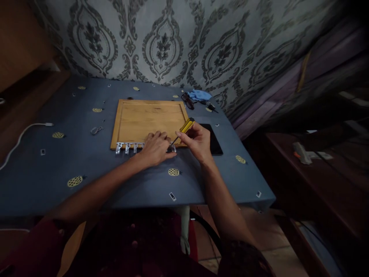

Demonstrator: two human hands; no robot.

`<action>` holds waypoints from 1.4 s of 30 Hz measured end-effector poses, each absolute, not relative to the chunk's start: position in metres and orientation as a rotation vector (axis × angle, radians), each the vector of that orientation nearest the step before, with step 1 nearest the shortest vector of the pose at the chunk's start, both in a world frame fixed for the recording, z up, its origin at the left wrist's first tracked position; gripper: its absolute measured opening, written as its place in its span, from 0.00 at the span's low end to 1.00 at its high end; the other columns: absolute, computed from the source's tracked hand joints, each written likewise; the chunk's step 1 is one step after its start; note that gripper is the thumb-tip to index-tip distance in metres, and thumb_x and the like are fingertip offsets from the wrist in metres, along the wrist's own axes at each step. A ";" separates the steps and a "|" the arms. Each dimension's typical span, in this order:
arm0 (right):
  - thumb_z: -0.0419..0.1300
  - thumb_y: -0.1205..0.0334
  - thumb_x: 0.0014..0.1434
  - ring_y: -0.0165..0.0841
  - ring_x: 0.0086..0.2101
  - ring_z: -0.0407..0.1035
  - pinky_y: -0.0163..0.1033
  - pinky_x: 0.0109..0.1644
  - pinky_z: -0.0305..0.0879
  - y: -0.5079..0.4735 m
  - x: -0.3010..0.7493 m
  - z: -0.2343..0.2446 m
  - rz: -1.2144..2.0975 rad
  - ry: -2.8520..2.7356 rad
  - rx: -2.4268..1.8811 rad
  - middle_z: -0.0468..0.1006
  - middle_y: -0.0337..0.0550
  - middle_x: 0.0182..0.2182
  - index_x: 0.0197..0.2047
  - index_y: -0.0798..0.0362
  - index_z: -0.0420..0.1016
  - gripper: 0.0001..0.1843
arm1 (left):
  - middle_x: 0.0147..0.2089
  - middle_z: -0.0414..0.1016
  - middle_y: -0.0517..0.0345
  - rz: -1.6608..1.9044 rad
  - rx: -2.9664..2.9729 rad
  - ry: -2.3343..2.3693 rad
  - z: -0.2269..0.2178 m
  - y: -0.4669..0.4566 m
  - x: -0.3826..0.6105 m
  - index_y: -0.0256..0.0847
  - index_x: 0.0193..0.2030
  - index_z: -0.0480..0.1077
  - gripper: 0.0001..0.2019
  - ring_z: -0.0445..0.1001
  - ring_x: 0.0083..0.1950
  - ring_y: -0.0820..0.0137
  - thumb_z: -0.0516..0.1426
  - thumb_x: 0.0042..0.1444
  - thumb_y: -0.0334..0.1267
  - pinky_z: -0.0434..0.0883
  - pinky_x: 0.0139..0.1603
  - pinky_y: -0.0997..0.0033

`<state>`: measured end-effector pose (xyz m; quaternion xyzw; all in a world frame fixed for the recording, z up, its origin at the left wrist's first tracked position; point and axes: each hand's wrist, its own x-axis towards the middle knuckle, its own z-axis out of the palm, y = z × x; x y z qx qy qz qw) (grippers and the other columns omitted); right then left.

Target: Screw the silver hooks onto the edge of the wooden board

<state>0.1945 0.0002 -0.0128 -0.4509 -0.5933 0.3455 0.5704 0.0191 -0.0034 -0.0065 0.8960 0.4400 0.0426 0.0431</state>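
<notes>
A wooden panel (150, 119) with a raised frame lies flat on the table. Along its near edge runs a metal hook rail (127, 147) with several silvery hooks. My left hand (156, 149) is closed over the right part of this rail, fingers bent on the panel and thumb along the front edge, covering some hooks. In my right hand (198, 141) is a screwdriver (187, 125) with a yellow and black handle, held tilted. Its shaft points down and left to the rail's right end, beside my left fingers. Whether the tip sits in a screw I cannot tell.
A black tablet-like slab (215, 140) lies right of the panel. Behind it are glasses (188, 100) and a blue cloth (199, 95). A small metal piece (96, 130) lies left of the panel, and a white cable (21, 134) farther left. A patterned wall stands behind the table.
</notes>
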 end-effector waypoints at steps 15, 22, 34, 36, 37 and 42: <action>0.79 0.37 0.46 0.26 0.23 0.63 0.36 0.27 0.61 0.006 0.198 -0.018 0.839 -1.406 -1.016 0.69 0.31 0.22 0.28 0.49 0.70 0.29 | 0.52 0.83 0.51 0.933 2.347 0.904 0.040 0.024 0.006 0.40 0.53 0.77 0.12 0.80 0.52 0.63 0.60 0.66 0.39 0.76 0.53 0.63; 0.77 0.37 0.48 0.26 0.25 0.60 0.36 0.29 0.58 0.008 0.198 -0.021 0.779 -1.444 -1.021 0.67 0.30 0.23 0.30 0.49 0.71 0.28 | 0.40 0.82 0.56 1.102 2.251 0.785 0.037 0.031 0.030 0.40 0.44 0.78 0.05 0.78 0.40 0.68 0.62 0.62 0.34 0.72 0.39 0.71; 0.74 0.30 0.49 0.28 0.27 0.64 0.38 0.33 0.61 -0.004 0.217 -0.016 0.743 -1.678 -1.145 0.75 0.37 0.30 0.44 0.53 0.81 0.35 | 0.33 0.78 0.60 1.116 2.255 0.818 0.040 0.032 0.031 0.40 0.37 0.75 0.03 0.74 0.34 0.72 0.61 0.62 0.35 0.69 0.34 0.74; 0.74 0.29 0.49 0.28 0.27 0.63 0.38 0.33 0.60 -0.010 0.225 -0.022 0.812 -1.733 -1.226 0.74 0.36 0.29 0.51 0.55 0.82 0.40 | 0.33 0.79 0.59 1.111 2.254 0.810 0.040 0.032 0.030 0.40 0.37 0.75 0.03 0.75 0.35 0.72 0.61 0.62 0.35 0.69 0.34 0.74; 0.73 0.28 0.49 0.29 0.27 0.63 0.38 0.33 0.60 -0.013 0.228 -0.025 0.856 -1.762 -1.261 0.73 0.35 0.27 0.54 0.56 0.82 0.43 | 0.34 0.79 0.59 1.110 2.254 0.806 0.039 0.033 0.030 0.40 0.37 0.75 0.03 0.75 0.35 0.71 0.61 0.63 0.36 0.69 0.34 0.74; 0.72 0.33 0.54 0.30 0.27 0.62 0.39 0.34 0.57 -0.021 0.229 -0.035 0.967 -1.872 -1.406 0.71 0.34 0.26 0.64 0.61 0.77 0.46 | 0.34 0.79 0.59 1.109 2.280 0.812 0.038 0.033 0.030 0.40 0.38 0.76 0.05 0.76 0.35 0.70 0.61 0.63 0.38 0.68 0.36 0.71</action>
